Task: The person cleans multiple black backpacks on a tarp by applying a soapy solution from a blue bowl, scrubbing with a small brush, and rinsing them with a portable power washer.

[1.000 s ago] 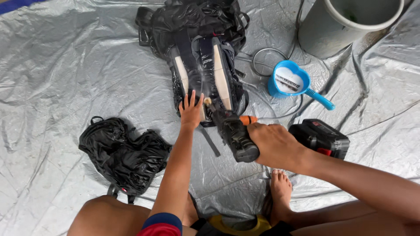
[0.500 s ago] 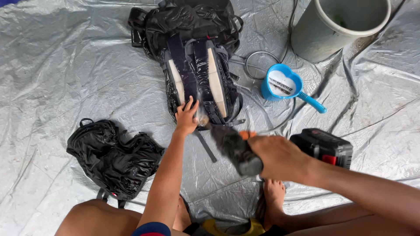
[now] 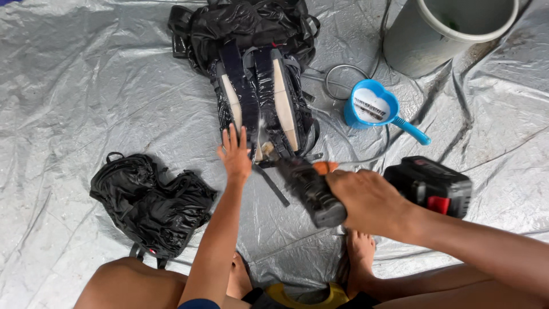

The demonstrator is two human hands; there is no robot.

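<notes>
A large black backpack (image 3: 260, 86) lies flat near the top middle of a grey plastic tarp (image 3: 86, 86), its back panel and padded shoulder straps facing up, the fabric glistening wet. The left hand (image 3: 235, 155) rests at the pack's lower left edge with fingers spread and palm down, touching the bottom of one strap; it grips nothing. Just to the right, the right hand (image 3: 369, 200) is clenched around the handle of a dark spray gun (image 3: 309, 189), whose nozzle points up toward the pack's lower end; a small orange part shows just above the knuckles. A faint streak on the panel may be water from the nozzle, though the view is too blurred to be sure.

Beside the right wrist sits a black box-shaped power unit (image 3: 432, 184) with a red part on its side. Above it stands a blue heart-shaped scoop (image 3: 374, 109) with a straight handle, a comb-like item inside it, and a thin hose (image 3: 337, 80) loops just beside it toward the pack. At the top right stands a pale grey bucket (image 3: 440, 34). Well to the left of the left forearm, a smaller black backpack (image 3: 151, 203) lies crumpled on the tarp. The person's bare knees and feet show along the bottom edge.
</notes>
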